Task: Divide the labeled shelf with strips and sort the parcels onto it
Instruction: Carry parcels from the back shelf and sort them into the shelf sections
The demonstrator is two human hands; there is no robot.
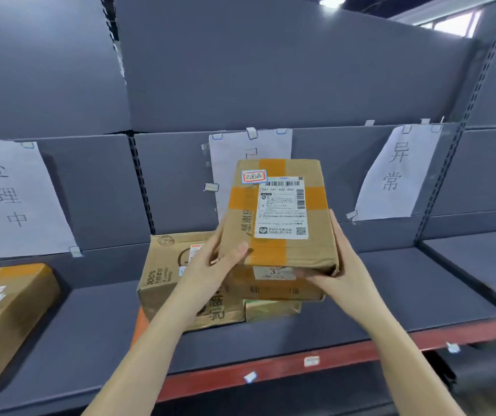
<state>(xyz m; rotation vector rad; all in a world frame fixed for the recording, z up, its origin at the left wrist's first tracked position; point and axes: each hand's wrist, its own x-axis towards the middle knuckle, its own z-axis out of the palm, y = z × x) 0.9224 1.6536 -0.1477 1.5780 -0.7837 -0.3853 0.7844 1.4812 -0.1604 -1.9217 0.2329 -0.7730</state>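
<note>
Five parcels show on or over the grey shelf, all brown cardboard. Three paper signs are taped to the back panel.

The held parcel is the landmark. It is tilted with its top face toward the camera, crossed by orange tape, and bears a white shipping label with barcodes and a small red-bordered sticker at its upper left corner. The left hand grips its lower left corner, thumb on the top face; the right hand clasps its right side, fingers curled under the bottom edge. Both hands are closed on it.

Directly below it lies a flat box it seems to rest on, though the contact is hidden by the hands. Under that, a small box shows only its front edge. To the lower left sits a wider carton, partly covered by the left forearm. Far left, another box is cut off by the frame edge.

Behind the held parcel, the middle sign is mostly hidden and its writing cannot be read. The left sign is far to the left, the right sign up and to the right. Three small white tags dot the shelf's red front lip below; their text is too blurred to read.
</note>
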